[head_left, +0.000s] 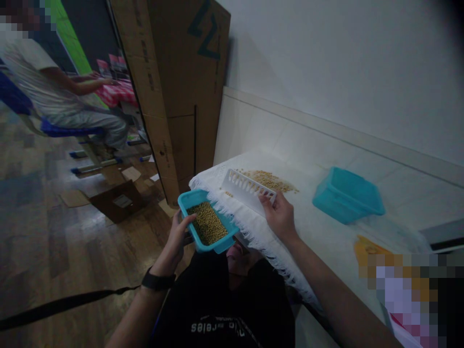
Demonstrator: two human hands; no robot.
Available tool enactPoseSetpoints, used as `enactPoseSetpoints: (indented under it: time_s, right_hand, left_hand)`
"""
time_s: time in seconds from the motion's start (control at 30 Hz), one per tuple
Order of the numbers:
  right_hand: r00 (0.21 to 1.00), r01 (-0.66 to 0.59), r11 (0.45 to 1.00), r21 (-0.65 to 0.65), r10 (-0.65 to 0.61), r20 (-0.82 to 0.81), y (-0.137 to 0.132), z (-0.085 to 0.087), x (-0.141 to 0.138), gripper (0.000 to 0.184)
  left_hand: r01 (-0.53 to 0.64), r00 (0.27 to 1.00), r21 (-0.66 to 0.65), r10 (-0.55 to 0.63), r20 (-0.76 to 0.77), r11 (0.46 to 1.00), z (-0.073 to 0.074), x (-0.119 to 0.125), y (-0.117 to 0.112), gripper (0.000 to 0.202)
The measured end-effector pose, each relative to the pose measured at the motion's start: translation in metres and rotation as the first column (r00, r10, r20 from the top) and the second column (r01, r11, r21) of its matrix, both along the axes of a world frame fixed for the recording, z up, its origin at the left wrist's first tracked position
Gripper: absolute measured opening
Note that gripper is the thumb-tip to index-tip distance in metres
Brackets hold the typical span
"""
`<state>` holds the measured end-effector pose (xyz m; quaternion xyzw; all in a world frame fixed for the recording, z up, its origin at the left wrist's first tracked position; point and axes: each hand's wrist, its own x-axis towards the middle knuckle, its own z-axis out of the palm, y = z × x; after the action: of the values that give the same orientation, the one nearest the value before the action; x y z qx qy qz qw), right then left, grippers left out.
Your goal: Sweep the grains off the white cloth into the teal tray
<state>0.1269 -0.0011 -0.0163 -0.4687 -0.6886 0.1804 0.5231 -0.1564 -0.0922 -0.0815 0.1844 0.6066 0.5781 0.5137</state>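
Observation:
My left hand (178, 238) grips the near rim of a teal tray (189, 199) filled with small tan beans (207, 223), held at the edge of the table. My right hand (279, 213) is closed on a white slotted plastic piece (243, 187) that lies on the white fringed cloth (253, 227). A loose pile of beans (270, 180) sits on the cloth just behind the white piece. A few stray beans lie beside it.
A second teal tub (346, 194) stands upside down farther right on the table. A tall cardboard box (177, 92) leans against the wall. Another person (54, 92) sits at the far left. Flattened cardboard (118, 200) lies on the wooden floor.

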Motion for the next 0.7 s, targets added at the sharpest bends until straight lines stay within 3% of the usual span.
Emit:
enactPoseSetpoints:
  time_s: [0.17, 0.4, 0.53, 0.7]
  right_hand:
    - [0.995, -0.073, 0.997, -0.018, 0.072, -0.074, -0.003, -0.001, -0.003, 0.048]
    - [0.984, 0.142, 0.985, 0.102, -0.129, -0.126, 0.008, 0.001, 0.008, 0.054]
    - [0.972, 0.234, 0.964, 0.129, -0.233, -0.028, 0.024, 0.01, 0.018, 0.053]
    - [0.975, 0.179, 0.97, 0.163, -0.197, 0.105, 0.048, 0.019, 0.001, 0.052]
  left_hand:
    - [0.009, 1.0, -0.008, -0.009, -0.005, 1.0, 0.005, -0.003, 0.004, 0.092]
    - [0.029, 0.999, -0.009, -0.029, 0.023, 1.0, 0.005, -0.006, 0.002, 0.087]
    - [0.034, 0.999, 0.0, -0.034, 0.024, 0.999, 0.006, -0.006, 0.001, 0.083]
    - [0.041, 0.999, -0.008, -0.041, -0.006, 0.999, 0.001, -0.009, 0.002, 0.086]
